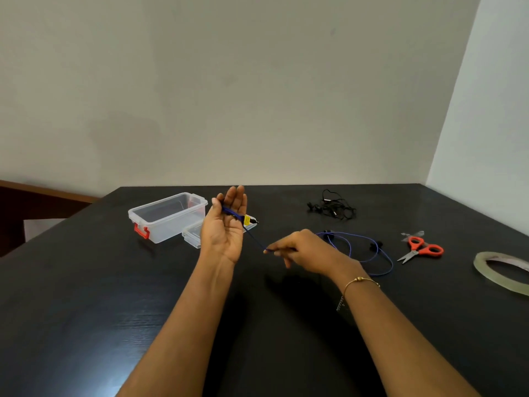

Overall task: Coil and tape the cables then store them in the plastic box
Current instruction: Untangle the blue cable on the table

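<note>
My left hand [226,224] is raised above the table, palm toward me and fingers straight up. The thumb presses the plug end of a blue earphone cable [360,247] across the palm, and a yellow tag sticks out to the right. My right hand [300,249] pinches the same cable a short way down and holds it taut. The rest of the cable lies in loose loops on the table behind my right hand. A tangled black cable [333,209] lies farther back. The clear plastic box [169,216] with a red latch stands open at the left.
The box's clear lid [192,234] lies beside the box, partly behind my left hand. Orange-handled scissors [422,249] and a strip of clear tape lie to the right. A tape roll [502,272] sits at the right edge. The black table meets walls at the back and right.
</note>
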